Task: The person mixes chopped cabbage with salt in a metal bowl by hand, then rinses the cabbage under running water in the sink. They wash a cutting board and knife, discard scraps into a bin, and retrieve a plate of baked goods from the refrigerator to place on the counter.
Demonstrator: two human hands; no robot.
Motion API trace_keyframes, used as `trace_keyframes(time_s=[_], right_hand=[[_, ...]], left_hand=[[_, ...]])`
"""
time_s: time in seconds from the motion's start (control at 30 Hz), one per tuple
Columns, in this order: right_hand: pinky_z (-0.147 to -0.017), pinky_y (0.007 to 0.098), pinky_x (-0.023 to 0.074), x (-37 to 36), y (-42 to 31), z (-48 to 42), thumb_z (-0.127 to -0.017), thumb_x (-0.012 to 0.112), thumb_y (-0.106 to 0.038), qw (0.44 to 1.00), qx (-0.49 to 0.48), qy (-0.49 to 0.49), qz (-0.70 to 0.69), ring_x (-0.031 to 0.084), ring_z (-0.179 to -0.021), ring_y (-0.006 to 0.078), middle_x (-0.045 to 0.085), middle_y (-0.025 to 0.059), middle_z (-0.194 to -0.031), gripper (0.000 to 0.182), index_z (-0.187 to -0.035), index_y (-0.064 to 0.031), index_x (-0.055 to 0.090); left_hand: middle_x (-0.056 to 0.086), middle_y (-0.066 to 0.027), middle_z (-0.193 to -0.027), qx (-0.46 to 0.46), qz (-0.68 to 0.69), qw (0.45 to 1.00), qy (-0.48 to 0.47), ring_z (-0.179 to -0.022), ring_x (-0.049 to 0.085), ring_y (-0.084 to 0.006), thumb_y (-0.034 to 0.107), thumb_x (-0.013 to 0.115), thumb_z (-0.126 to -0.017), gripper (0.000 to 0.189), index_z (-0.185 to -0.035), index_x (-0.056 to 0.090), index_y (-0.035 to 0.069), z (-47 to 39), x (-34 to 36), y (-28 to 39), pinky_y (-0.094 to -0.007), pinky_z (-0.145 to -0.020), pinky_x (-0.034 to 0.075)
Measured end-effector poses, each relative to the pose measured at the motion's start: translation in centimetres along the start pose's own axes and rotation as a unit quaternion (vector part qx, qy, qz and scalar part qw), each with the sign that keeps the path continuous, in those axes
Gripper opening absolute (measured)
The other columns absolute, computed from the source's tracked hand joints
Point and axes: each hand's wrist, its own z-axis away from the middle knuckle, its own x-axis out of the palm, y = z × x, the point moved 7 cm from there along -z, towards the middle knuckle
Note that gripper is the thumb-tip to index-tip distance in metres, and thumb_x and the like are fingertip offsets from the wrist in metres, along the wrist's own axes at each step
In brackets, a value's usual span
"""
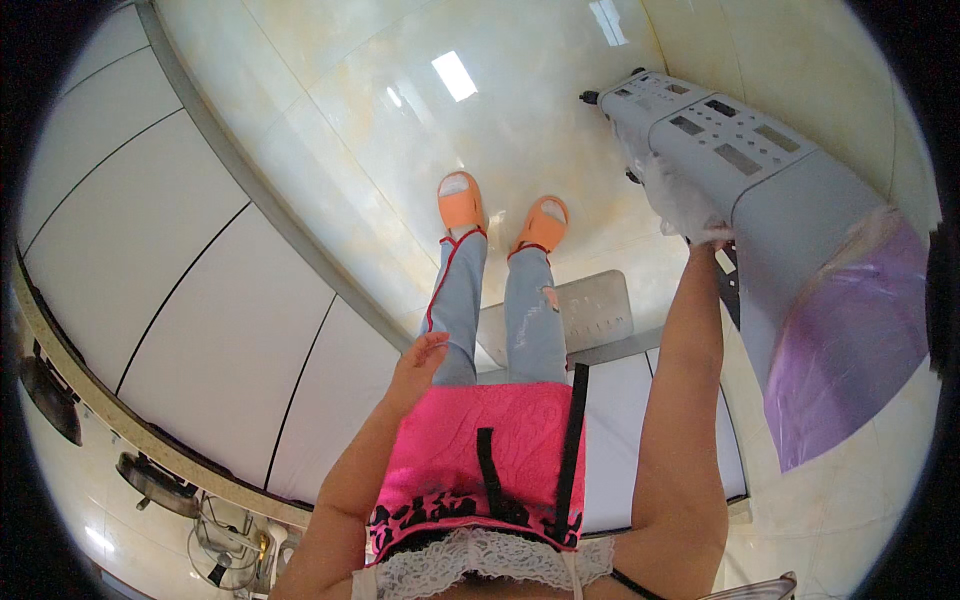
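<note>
My left hand (pixel 424 357) hangs loosely in front of the left trouser leg, fingers slightly bent, with nothing seen in it. On the right my arm reaches down to a tall grey plastic shelf cart (pixel 765 165). My right hand (pixel 716 238) is at the side of the cart, touching or just beside a crumpled translucent plastic bag (pixel 675 196). Its fingers are mostly hidden, so its grip cannot be told. A sheet or bag of purple translucent plastic (pixel 855 345) covers the near end of the cart.
White cabinets (pixel 217 300) with a stone worktop edge curve along the left. Pans (pixel 156 480) and a wire rack (pixel 225 536) are at lower left. A grey mat (pixel 600 304) lies on the glossy tiled floor behind my legs. The cart stands on black castors (pixel 590 97).
</note>
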Motion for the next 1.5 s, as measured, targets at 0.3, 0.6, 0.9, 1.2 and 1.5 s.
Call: trace_keyframes(time_s=[0.3,0.6,0.9,1.2,1.5], right_hand=[[-0.11,0.0517,0.0218,-6.6,-4.8,12.1,-0.094,0.036,-0.029,0.962,-0.212,-0.104,0.139,0.03,-0.134,0.0333,0.032,0.0132,-0.147,0.052,-0.139,-0.0022,0.034],[-0.11,0.0496,0.0269,-0.5,-7.9,18.1,-0.096,0.038,-0.02,0.982,-0.091,-0.137,-0.091,0.033,-0.132,0.0316,0.037,0.0138,-0.143,0.045,-0.136,-0.0013,0.037],[-0.106,0.0453,0.0326,-1.6,-9.1,15.8,-0.095,0.043,-0.019,0.987,-0.088,-0.132,-0.012,0.036,-0.129,0.0298,0.041,0.0131,-0.137,0.041,-0.132,-0.0022,0.041],[-0.105,0.0503,0.0301,-5.0,-8.3,34.1,-0.091,0.057,-0.033,0.818,-0.393,-0.132,0.399,0.032,-0.13,0.0339,0.035,0.0141,-0.14,0.053,-0.135,-0.0108,0.038],[-0.11,0.0508,0.0189,4.4,-4.2,19.7,-0.09,0.042,-0.059,0.582,-0.324,-0.12,0.737,0.026,-0.134,0.0437,0.031,0.0273,-0.143,0.077,-0.139,0.0006,0.035]], left_hand=[[0.058,-0.0031,-0.115,0.02,-0.005,1.0,0.022,-0.108,0.052,-0.0118,0.012,0.052,-0.095,0.027,-0.12,0.053,0.004,9.5,-2.5,4.2,-0.0258,-0.095,0.039],[0.06,-0.0034,-0.106,0.027,-0.012,0.999,0.025,-0.101,0.054,-0.0123,0.012,0.053,-0.094,0.026,-0.118,0.055,0.003,12.2,-2.6,2.8,-0.026,-0.089,0.041],[0.06,-0.0032,-0.107,0.056,-0.016,0.998,0.0,-0.099,0.055,-0.0122,0.014,0.054,-0.094,0.027,-0.119,0.055,0.005,10.3,0.1,3.0,-0.0259,-0.084,0.043],[0.06,-0.0065,-0.11,0.06,-0.033,0.997,0.031,-0.107,0.054,-0.0163,0.011,0.052,-0.094,0.027,-0.119,0.054,0.003,16.1,3.7,6.1,-0.0289,-0.094,0.041],[0.06,-0.005,-0.112,0.062,-0.039,0.996,0.046,-0.106,0.054,-0.0151,0.011,0.052,-0.094,0.025,-0.118,0.056,0.002,15.3,0.0,9.6,-0.0282,-0.095,0.04]])
